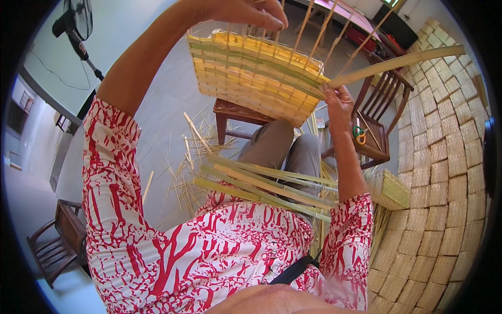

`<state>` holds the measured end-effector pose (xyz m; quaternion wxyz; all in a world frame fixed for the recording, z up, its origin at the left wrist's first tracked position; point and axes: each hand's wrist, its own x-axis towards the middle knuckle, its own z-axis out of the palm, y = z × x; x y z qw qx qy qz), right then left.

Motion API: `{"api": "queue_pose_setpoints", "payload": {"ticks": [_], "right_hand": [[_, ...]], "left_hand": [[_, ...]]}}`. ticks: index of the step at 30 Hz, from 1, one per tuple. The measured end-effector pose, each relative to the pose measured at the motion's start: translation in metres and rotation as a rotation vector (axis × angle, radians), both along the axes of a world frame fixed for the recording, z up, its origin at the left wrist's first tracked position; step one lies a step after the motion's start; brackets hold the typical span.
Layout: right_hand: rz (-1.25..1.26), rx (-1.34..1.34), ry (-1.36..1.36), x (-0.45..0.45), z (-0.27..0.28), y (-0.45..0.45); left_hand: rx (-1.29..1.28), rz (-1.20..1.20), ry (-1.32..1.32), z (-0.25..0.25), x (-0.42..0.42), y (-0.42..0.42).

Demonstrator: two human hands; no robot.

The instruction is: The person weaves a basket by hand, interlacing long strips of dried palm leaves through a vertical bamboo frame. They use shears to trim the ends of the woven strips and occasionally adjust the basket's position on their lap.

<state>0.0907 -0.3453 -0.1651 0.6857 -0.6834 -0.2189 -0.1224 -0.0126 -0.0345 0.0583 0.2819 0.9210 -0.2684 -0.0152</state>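
A half-woven bamboo basket (251, 78) leans over a low wooden stool (239, 112), its thin upright stakes (319, 29) rising past the rim. At the rim's right corner, my right hand (339, 102) pinches a wide flat bamboo strip (400, 64) whose loose length sticks out to the right. My left hand (255, 13) is above the rim among the stakes, fingers curled; the top picture edge cuts it off, and whether it grips a stake is unclear. Several split bamboo strips (270, 182) lie across my lap.
Bamboo scraps (188, 165) litter the floor at left. A wooden chair (372, 117) at right holds green-and-orange-handled scissors (359, 135). Below it sits a small woven box (388, 190), beside stacked woven blocks (439, 165). A fan (78, 31) and another chair (59, 239) stand left.
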Motion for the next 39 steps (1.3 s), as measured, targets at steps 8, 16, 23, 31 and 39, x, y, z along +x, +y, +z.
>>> {"api": "queue_pose_setpoints", "payload": {"ticks": [8,16,23,31,39], "right_hand": [[-0.093,-0.114,-0.141,-0.008,-0.005,0.002],[-0.014,0.0,-0.062,-0.012,-0.003,0.019],[-0.145,-0.12,-0.116,-0.018,0.004,-0.014],[-0.057,-0.271,-0.346,-0.065,0.087,-0.017],[-0.126,-1.094,-0.702,-0.042,0.15,0.0]], "left_hand": [[0.215,0.032,-0.191,0.001,0.026,-0.018],[0.09,-0.029,-0.139,0.029,0.004,-0.052],[0.035,-0.111,0.074,0.005,0.048,-0.097],[0.326,-0.06,-0.847,-0.059,0.003,-0.078],[0.257,-0.119,-1.052,-0.077,-0.012,-0.075]]}}
